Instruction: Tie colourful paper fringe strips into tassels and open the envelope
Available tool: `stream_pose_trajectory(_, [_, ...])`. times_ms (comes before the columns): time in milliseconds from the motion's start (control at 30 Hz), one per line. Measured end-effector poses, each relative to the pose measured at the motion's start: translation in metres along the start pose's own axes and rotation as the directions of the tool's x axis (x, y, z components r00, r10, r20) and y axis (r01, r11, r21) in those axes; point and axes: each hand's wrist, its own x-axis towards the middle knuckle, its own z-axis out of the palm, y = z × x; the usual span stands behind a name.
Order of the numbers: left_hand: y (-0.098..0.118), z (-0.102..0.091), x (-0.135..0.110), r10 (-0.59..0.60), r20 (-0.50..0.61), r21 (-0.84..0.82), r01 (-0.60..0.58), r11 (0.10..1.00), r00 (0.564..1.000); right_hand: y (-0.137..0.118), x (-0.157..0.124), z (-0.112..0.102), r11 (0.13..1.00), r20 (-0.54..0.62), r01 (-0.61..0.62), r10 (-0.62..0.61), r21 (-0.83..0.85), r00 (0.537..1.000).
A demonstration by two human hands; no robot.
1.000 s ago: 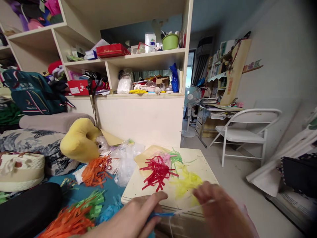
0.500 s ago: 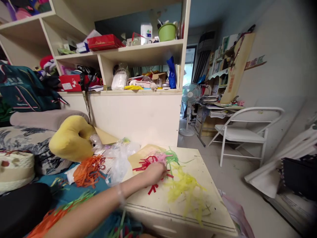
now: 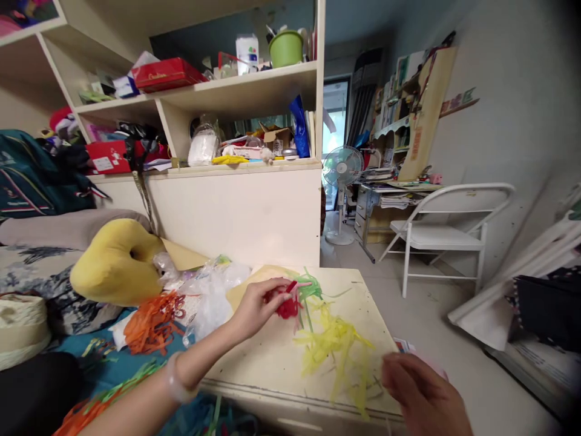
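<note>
Four colours of shredded, paper-like strips at one cream tabletop (image 3: 258, 363): red strips (image 3: 288, 309), pink strips (image 3: 305, 283), green strips (image 3: 313, 288) and yellow strips (image 3: 333, 336). Left hand (image 3: 258, 309), with a pale bangle (image 3: 178, 381) around the wrist, extended over the far half of the tabletop, fingertips pinched on the bunched red strips. Red strips partly hidden by the fingers, with one short end poking up past them. Pink strips right against the red; held too or merely touching, impossible to tell. Green strips just behind, some tails splayed loosely. Yellow strips in a flat tangle between the two hands, untouched by either. Right hand (image 3: 424, 393) near the front right corner, blurred, fingers curled inward; contents, if any, too unclear to tell.

Handling of the red strips, as a judgement: nearly weightless, soft, limp, easy to crease or tear, prone to snagging on neighbouring colours. Best taken by the gathered middle in a light fingertip pinch, not by single ends, apt to slip out separately.

Off to the left, orange strips (image 3: 152, 324) beside crumpled clear plastic (image 3: 213, 312); behind them, a yellow pillow (image 3: 115, 263).
</note>
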Motion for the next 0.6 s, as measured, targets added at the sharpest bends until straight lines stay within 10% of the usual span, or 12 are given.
stream_pose_trajectory(100, [0.024, -0.014, -0.038, -0.096, 0.014, -0.358, 0.095, 0.929, 0.995, -0.037, -0.001, 0.047, 0.989, 0.152, 0.145, -0.138, -0.037, 0.979])
stream_pose_trajectory(233, [0.045, -0.023, -0.078, -0.124, 0.145, -0.802, 0.19, 0.566, 0.982, -0.08, -0.017, 0.086, 0.918, 0.324, 0.397, -0.372, -0.015, 0.87])
stream_pose_trajectory(367, [0.049, -0.027, -0.097, 0.03, 0.157, -0.927, 0.137, 0.349, 0.987, -0.102, -0.035, 0.098, 0.834, 0.428, 0.546, -0.467, -0.078, 0.774])
stream_pose_trajectory(600, [0.057, -0.034, -0.112, 0.176, 0.17, -0.971, 0.134, 0.198, 0.97, -0.123, -0.049, 0.107, 0.864, 0.552, 0.498, -0.376, -0.082, 0.744])
